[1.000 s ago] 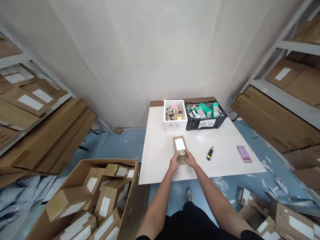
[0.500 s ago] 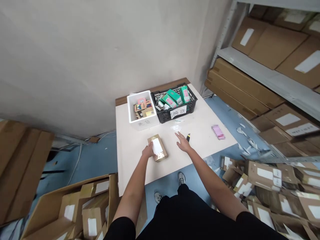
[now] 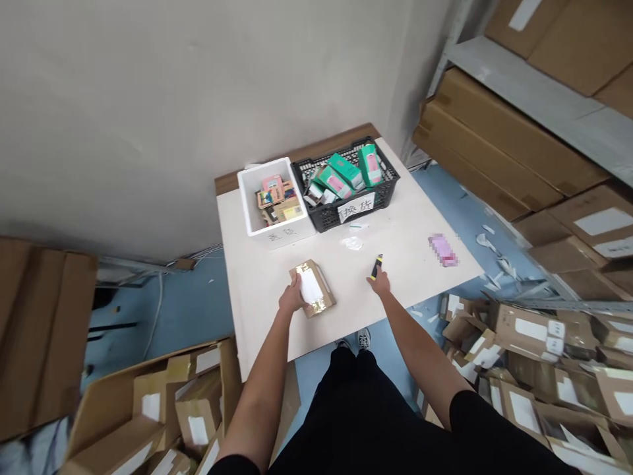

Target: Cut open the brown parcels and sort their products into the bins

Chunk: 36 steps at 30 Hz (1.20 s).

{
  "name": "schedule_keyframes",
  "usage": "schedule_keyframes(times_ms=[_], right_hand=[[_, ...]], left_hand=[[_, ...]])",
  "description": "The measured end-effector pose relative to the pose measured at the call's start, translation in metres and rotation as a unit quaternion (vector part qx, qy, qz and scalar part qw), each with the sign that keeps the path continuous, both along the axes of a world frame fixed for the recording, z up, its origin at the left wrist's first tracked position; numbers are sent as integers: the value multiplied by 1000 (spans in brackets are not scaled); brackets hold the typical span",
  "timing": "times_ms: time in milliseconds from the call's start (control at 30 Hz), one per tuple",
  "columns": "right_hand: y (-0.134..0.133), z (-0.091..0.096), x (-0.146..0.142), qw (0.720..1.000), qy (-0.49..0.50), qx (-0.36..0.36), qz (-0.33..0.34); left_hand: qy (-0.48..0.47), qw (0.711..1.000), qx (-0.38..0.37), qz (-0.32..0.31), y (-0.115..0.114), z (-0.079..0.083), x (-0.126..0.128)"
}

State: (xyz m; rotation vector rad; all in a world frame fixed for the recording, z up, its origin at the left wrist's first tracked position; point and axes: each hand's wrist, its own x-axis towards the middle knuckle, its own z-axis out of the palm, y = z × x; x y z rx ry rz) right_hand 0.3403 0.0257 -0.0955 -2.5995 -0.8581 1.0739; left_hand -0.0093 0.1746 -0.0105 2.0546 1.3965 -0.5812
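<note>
A small brown cardboard parcel [image 3: 314, 288] with a white label lies on the white table [image 3: 405, 231]. My left hand [image 3: 291, 297] grips the parcel's left end, fingers curled on it. My right hand [image 3: 380, 284] has reached the near end of a black-and-yellow utility knife [image 3: 376, 265] and closes around it; the fingers are mostly hidden behind the hand.
At the table's back stand a white foam box [image 3: 274, 204] of small items and a black crate [image 3: 346, 185] of green boxes. A pink object [image 3: 444, 249] lies at the right. Cartons of labelled parcels crowd the floor on both sides; shelving with boxes runs along the right.
My right hand left the parcel and moved right to the utility knife. My left hand stayed on the parcel, which turned slightly. The view swung to the right.
</note>
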Motion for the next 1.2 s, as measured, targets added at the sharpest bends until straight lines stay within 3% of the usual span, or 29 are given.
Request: schedule_keyframes(times_ms=[167, 300, 400, 467, 533, 600, 767, 833, 1000, 1200], right_hand=[[15, -11, -10, 1000, -11, 2, -24], [22, 12, -23, 987, 93, 69, -112], [19, 39, -45, 929, 243, 172, -222], [18, 58, -63, 882, 323, 247, -237], [21, 77, -82, 858, 365, 300, -202], [31, 95, -101, 863, 371, 311, -145], [78, 123, -142, 946, 221, 221, 91], [94, 126, -153, 958, 112, 181, 194], [111, 126, -168, 936, -54, 92, 336], [109, 133, -171, 911, -106, 62, 394]], left_hand=[[14, 999, -9, 33, -7, 1, 0], [-3, 999, 2, 45, -17, -3, 2], [-28, 997, 18, 70, -28, -5, 16], [-44, 994, 21, 99, -35, -5, 29], [-58, 991, 20, 119, -39, -5, 42], [-68, 990, 20, 120, -40, -6, 51], [-65, 994, 37, 85, -37, -14, 53], [-61, 995, 41, 71, -35, -16, 51], [-84, 994, 45, 51, -32, -18, 44], [-108, 991, 65, 44, -33, -15, 38]])
